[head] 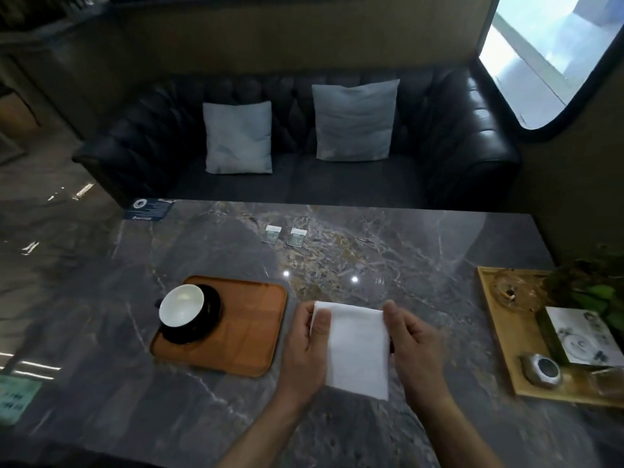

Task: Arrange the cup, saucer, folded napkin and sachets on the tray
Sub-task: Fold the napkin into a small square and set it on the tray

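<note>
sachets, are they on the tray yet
No, both sachets lie on the marble table beyond the orange tray, which holds only the cup and saucer.

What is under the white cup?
The white cup sits on a black saucer, which rests on the brown tray. The saucer's middle is covered by the cup.

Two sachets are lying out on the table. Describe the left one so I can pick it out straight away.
Start at the orange tray holding the cup on the marble table, then look past its far edge toward the sofa. Two small sachets lie there side by side, apart from each other. The left sachet is the one nearer the tray's side; the right sachet sits nearer the table's middle.
</note>
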`<control>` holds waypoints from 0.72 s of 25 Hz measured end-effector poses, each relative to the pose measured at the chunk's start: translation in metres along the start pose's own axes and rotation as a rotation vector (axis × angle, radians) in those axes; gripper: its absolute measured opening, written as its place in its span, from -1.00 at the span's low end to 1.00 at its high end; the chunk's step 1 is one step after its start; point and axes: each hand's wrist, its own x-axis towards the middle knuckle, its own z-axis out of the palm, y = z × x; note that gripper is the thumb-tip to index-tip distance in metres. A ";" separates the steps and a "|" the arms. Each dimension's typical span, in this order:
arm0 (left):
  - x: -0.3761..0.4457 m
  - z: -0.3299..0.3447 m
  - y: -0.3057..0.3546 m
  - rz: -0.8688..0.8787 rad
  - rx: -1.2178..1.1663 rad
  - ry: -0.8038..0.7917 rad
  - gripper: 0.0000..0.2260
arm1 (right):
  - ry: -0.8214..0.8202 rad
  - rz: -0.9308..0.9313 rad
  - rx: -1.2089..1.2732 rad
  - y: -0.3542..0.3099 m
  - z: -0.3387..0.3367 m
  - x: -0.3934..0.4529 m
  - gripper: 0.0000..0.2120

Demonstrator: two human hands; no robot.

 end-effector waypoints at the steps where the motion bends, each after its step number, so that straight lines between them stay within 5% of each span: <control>1: 0.002 -0.010 -0.002 0.026 0.018 0.006 -0.78 | 0.030 0.001 -0.028 0.001 0.012 0.000 -0.46; 4: 0.016 -0.044 -0.010 0.051 0.044 0.013 -0.76 | 0.050 0.147 0.000 0.005 0.051 -0.004 -0.46; 7: 0.032 -0.080 -0.022 -0.008 0.001 0.054 -0.69 | -0.108 0.327 -0.029 0.008 0.087 -0.015 -0.55; 9: 0.044 -0.105 -0.032 -0.060 -0.049 0.036 -0.73 | -0.143 0.256 -0.083 0.011 0.118 -0.025 -0.59; 12: 0.057 -0.136 -0.042 -0.164 -0.131 -0.079 -0.77 | 0.025 0.109 -0.087 0.015 0.164 -0.032 -0.71; 15: 0.066 -0.157 -0.056 -0.428 -0.312 -0.125 -0.75 | 0.115 0.019 -0.145 0.023 0.195 -0.031 -0.80; 18: 0.071 -0.174 -0.073 -0.343 -0.103 -0.089 -0.69 | 0.135 -0.006 -0.202 0.037 0.214 -0.031 -0.87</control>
